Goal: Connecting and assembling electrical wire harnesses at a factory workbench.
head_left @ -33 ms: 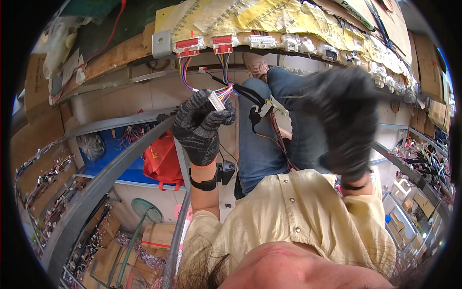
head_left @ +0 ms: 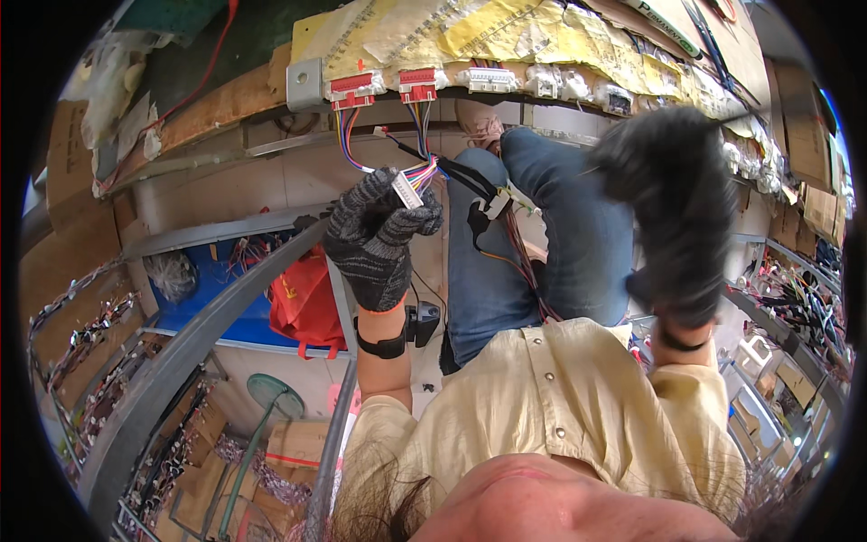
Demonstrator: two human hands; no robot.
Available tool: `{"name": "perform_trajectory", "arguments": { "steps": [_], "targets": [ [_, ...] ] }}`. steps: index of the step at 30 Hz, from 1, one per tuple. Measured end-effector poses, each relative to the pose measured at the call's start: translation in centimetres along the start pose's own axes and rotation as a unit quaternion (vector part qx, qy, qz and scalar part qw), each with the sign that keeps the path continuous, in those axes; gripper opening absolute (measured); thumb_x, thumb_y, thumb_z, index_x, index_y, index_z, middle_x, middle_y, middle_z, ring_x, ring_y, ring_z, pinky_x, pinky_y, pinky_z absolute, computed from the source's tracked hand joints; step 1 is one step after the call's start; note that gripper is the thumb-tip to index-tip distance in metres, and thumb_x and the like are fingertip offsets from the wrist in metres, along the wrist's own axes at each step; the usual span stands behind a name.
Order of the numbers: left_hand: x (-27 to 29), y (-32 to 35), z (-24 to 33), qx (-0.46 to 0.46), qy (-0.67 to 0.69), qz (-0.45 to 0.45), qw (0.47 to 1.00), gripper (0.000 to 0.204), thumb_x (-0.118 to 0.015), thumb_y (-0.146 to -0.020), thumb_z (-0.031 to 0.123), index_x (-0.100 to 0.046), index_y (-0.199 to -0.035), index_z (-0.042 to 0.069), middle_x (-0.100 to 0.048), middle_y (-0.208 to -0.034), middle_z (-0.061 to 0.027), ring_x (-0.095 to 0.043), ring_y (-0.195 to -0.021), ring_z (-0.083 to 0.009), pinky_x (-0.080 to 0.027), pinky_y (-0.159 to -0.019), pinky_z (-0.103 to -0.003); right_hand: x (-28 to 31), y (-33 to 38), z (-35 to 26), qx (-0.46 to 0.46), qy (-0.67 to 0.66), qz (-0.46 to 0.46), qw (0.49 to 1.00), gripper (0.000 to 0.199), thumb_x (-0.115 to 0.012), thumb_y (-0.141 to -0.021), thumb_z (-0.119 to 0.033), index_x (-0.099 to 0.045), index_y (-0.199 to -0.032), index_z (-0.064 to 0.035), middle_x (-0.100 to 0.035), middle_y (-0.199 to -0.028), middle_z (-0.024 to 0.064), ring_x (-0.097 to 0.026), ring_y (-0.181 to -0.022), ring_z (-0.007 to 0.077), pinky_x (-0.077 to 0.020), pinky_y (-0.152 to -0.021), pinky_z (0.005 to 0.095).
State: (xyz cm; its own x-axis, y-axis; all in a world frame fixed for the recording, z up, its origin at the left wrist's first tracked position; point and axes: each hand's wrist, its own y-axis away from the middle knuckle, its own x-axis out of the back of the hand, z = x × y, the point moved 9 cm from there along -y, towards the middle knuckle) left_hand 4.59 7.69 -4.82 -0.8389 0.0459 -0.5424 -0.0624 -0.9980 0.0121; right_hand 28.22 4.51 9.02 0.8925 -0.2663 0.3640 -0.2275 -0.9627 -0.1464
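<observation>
Just above frame centre, the gloved left hand (head_left: 379, 239) pinches a white plug (head_left: 408, 190) in closed fingers, its light, limp wires (head_left: 348, 144) best spared by gripping the stiff housing, while the blurred right hand (head_left: 673, 212) hangs upper right, its grip unreadable.
</observation>
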Motion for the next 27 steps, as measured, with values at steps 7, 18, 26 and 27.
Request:
{"name": "perform_trajectory", "arguments": {
  "steps": [7, 18, 26, 27],
  "targets": [
    [0.0, 0.1, 0.6, -0.017, -0.029, -0.013, 0.999, 0.042, -0.075, -0.075, 0.003, -0.06, -0.115, 0.0, -0.067, -0.086, -0.0111, -0.063, -0.07, -0.0205, -0.054, -0.062, -0.035, 3.5, -6.2, -5.1, 0.201, 0.391, 0.067, 0.896, 0.027, -0.06, -0.087, -0.013, -0.057, -0.109, 0.0014, -0.06, -0.092, 0.0122, -0.059, -0.078, 0.0291, -0.0502, -0.069, 0.0377],
    [-0.1, 0.2, 0.4, -0.024, -0.049, 0.001, 0.999, 0.044, -0.077, -0.075, 0.011, -0.059, -0.115, 0.001, -0.065, -0.084, -0.0087, -0.062, -0.069, -0.0178, -0.055, -0.062, -0.033, -8.4, 0.5, 0.9, 0.154, 0.165, -0.056, 0.973, 0.025, -0.072, -0.07, -0.011, -0.066, -0.094, -0.0119, -0.06, -0.091, 0.0098, -0.059, -0.08, 0.0282, -0.0487, -0.07, 0.0387],
    [0.6, 0.4, 0.5, -0.053, -0.096, 0.061, 0.992, 0.044, -0.078, -0.075, 0.015, -0.06, -0.112, 0.0, -0.065, -0.087, -0.0079, -0.062, -0.073, -0.017, -0.054, -0.065, -0.032, -9.3, 0.1, 1.4, 0.196, 0.131, -0.042, 0.971, 0.028, -0.074, -0.068, -0.002, -0.067, -0.094, -0.0093, -0.062, -0.09, 0.0094, -0.06, -0.083, 0.0292, -0.0499, -0.071, 0.0372],
    [0.8, 0.4, 0.7, -0.061, -0.088, 0.083, 0.991, 0.044, -0.078, -0.076, 0.015, -0.06, -0.112, -0.001, -0.064, -0.087, -0.0079, -0.062, -0.074, -0.017, -0.054, -0.065, -0.031, -9.5, 0.3, 1.1, 0.24, 0.157, -0.038, 0.957, 0.024, -0.069, -0.069, -0.007, -0.066, -0.093, -0.01, -0.061, -0.089, 0.0082, -0.06, -0.083, 0.028, -0.0481, -0.069, 0.0386]
  ]
}}
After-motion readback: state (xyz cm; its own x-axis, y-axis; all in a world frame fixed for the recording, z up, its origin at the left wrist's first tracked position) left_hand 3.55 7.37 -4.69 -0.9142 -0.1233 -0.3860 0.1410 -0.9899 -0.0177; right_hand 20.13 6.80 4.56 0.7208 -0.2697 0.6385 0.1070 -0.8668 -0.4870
